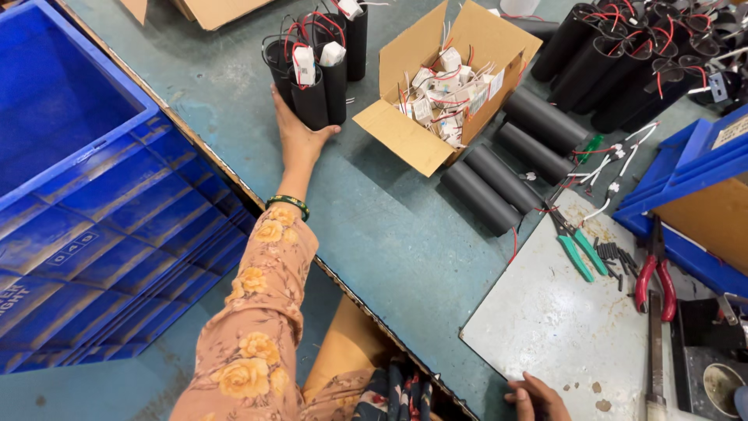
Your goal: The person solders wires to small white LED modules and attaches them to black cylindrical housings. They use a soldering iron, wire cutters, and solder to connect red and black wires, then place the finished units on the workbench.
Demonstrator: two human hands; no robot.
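- As I reach my left hand across the grey-green table, its open palm and spread fingers press against the front black tube of an upright cluster; the hand braces the tube and does not wrap round it.
- My right hand rests at the near edge of the pale work board, loosely curled, and I see nothing held in it.
- Done, by my judgement: the cluster's tubes carry white driver modules and red-black leads.
- Left: four bare black tubes lie beside the cardboard box of loose modules.
- The green-handled cutters and red-handled pliers lie untouched, well apart from both hands.
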